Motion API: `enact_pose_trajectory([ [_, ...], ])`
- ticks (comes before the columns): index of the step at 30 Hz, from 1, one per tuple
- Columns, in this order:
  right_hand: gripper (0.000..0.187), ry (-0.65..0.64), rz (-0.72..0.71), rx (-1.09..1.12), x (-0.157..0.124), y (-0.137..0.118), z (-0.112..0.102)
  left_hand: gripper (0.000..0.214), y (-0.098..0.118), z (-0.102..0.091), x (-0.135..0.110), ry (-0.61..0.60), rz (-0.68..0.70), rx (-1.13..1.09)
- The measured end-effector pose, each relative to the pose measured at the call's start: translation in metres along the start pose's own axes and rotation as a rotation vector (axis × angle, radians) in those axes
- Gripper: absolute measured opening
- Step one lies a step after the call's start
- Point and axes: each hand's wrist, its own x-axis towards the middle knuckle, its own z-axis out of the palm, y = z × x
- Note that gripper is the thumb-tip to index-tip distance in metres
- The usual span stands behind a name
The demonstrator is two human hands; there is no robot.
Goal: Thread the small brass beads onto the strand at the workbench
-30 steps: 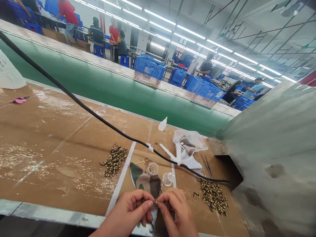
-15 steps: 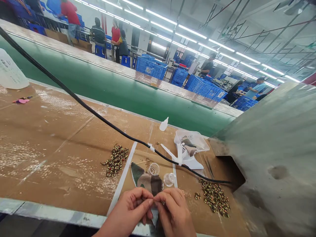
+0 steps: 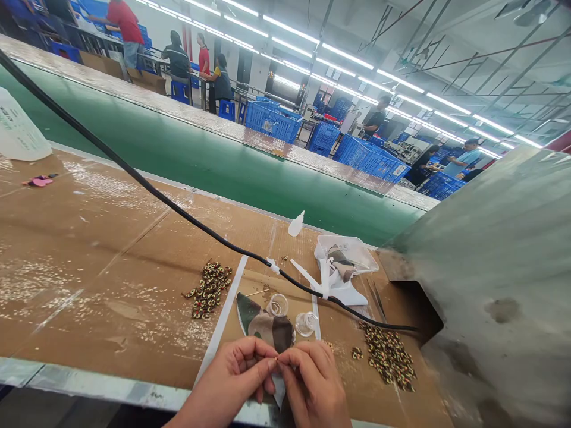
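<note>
At the table's near edge my left hand [image 3: 241,374] and my right hand [image 3: 314,377] meet, thumbs and forefingers pinched together at the tips. Whatever lies between the fingertips is too small to make out. Just beyond them lies a camouflage-patterned cloth piece [image 3: 263,324], partly covered by my fingers. A pale pointed tip [image 3: 279,389] shows below, between the hands. Two small clear plastic cups [image 3: 278,305] stand by the cloth, one at its upper edge and the other to its right. A thin wooden stick [image 3: 259,292] lies behind it.
Piles of small dark-and-yellow pieces lie left [image 3: 210,290] and right [image 3: 390,356]. A black cable [image 3: 178,208] crosses above the cardboard-covered table. A clear tray [image 3: 357,252], tweezers [image 3: 377,300], a small white bottle [image 3: 295,224] and a metal column [image 3: 486,285] stand around. Beyond runs a green belt [image 3: 214,154].
My hands stay almost in place, the fingertips still together, with only a slight shift. In the background, people have moved a little.
</note>
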Motion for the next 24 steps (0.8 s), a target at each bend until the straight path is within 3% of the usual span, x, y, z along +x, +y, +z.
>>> enact_pose_trajectory([
  [20, 0.011, 0.121, 0.083, 0.040, -0.004, -0.005, 0.011, 0.031, 0.008, 0.002, -0.005, 0.022, -0.036, -0.053],
  [24, 0.012, 0.142, 0.168, 0.093, -0.006, -0.007, 0.015, 0.027, 0.006, 0.002, -0.005, 0.024, -0.025, -0.045],
])
